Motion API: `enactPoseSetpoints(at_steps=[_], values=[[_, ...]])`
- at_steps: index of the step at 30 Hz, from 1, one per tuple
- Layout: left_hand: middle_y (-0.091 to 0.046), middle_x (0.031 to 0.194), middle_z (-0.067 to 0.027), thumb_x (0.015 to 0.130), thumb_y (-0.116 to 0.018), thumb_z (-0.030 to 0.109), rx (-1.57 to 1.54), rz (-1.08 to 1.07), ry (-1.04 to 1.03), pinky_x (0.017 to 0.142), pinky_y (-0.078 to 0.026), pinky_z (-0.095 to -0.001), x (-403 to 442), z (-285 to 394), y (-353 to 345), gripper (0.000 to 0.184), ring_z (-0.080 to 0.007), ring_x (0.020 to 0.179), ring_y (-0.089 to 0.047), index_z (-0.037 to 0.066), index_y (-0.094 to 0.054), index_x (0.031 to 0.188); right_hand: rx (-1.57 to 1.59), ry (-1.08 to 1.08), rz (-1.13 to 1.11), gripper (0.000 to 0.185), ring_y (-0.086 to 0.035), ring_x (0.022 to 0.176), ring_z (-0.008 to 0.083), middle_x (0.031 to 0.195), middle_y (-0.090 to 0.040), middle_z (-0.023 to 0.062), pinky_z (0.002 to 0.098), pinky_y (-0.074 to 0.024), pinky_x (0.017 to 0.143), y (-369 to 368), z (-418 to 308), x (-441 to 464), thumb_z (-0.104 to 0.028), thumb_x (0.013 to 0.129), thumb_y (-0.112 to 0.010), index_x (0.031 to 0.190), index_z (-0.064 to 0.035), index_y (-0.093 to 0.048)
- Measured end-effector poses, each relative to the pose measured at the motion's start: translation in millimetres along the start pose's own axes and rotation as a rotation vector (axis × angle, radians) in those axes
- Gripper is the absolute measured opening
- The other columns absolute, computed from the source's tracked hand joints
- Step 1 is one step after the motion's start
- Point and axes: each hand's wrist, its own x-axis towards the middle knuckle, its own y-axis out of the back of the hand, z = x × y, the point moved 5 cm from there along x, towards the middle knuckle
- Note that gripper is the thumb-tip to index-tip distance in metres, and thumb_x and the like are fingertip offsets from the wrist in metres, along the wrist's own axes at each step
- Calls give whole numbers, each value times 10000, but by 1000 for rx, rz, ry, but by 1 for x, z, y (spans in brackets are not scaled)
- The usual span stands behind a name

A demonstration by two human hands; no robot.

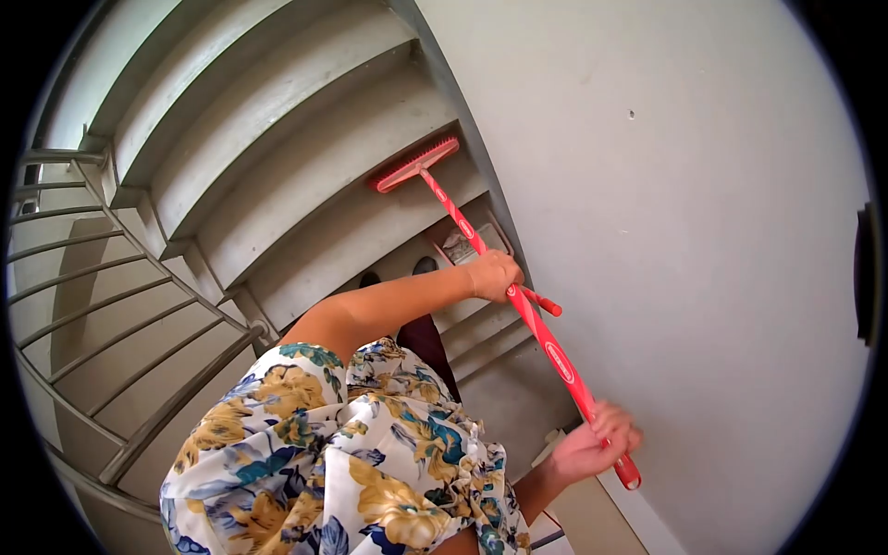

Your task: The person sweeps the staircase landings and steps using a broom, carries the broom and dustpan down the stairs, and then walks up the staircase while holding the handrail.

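A red push broom runs diagonally across the view, its bristled head (418, 166) on a stair step near the wall. Closed around the middle of its red shaft (558, 359) is my left hand (495, 276). Lower down, my right hand (601, 439) wraps the shaft near its end; its fingers are slightly blurred. Beyond my left hand, a dustpan (474, 242) with grey debris lies partly hidden. A short red handle (546, 303) sticks out beside that hand; whether the hand also grips it cannot be made out.
Curved grey stairs (305, 157) fill the upper left. A metal railing (162, 425) borders them at the left. The pale wall (684, 231) stands close on the right. My dark shoes (425, 265) show below my left forearm, and more steps (481, 347) lie beneath the shaft.
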Motion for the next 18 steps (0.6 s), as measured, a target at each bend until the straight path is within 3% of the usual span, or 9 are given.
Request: enactPoseSetpoints(at_steps=[4,6,14,16,18], values=[[-612,669,-143,595,-631,193,-62,29,-81,668,-478,-432,-8,9,-20,149,-338,706,-601,77,-646,687,-83,16,7,226,-305,536,92,565,-326,2,279,-297,563,-12,-2,-6,-45,856,-400,671,-112,-291],[-634,722,-115,631,-650,191,-179,-23,-85,661,-474,-405,-13,35,-27,158,-303,723,-608,104,-677,759,-94,39,31,227,-300,522,90,557,-322,2,270,-295,549,-7,-18,-5,-48,853,-401,667,-111,-287],[-634,735,-136,638,-651,181,-175,-221,-182,696,-468,-405,-40,92,-44,193,-321,766,-599,89,-683,804,-195,170,-53,280,-294,462,74,536,-311,-3,233,-275,474,0,-75,-14,-70,858,-398,630,-121,-243],[-634,735,-134,639,-651,179,-210,-239,-154,697,-467,-405,-52,99,-45,193,-324,766,-598,82,-680,804,-171,173,27,311,-284,455,66,524,-285,-12,225,-259,469,-2,-82,-23,-83,864,-416,621,-135,-230],[-627,714,-141,631,-649,176,-200,-199,-147,678,-468,-410,-58,104,-43,193,-332,742,-597,71,-677,791,-15,243,174,225,-296,390,102,484,-304,0,236,-276,400,-2,-91,-28,-54,797,-407,603,-124,-318]])
